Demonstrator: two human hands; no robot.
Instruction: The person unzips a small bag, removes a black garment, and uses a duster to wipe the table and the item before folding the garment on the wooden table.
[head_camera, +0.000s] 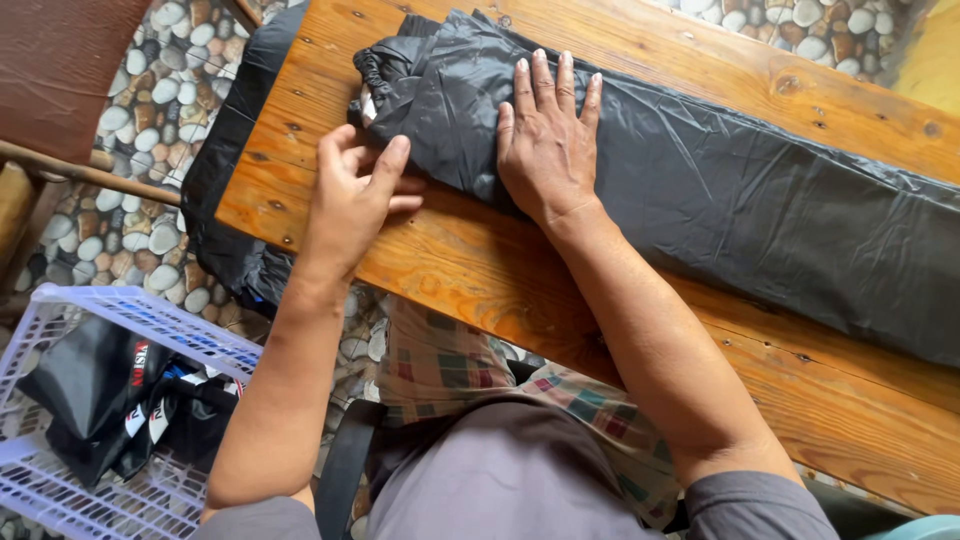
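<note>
The right hand (545, 140) is pressing flat, open, on the black garment (700, 190); the left hand (355, 195), loosely curled beside it, is gripping nothing; folding looks midway, needing firm smoothing.

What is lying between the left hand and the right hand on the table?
In the head view, only a fold of the black garment lies between the left hand and the right hand.

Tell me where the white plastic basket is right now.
In the head view, the white plastic basket sits at lower left on the pebble floor, below the wooden table, holding dark folded garments.
</note>
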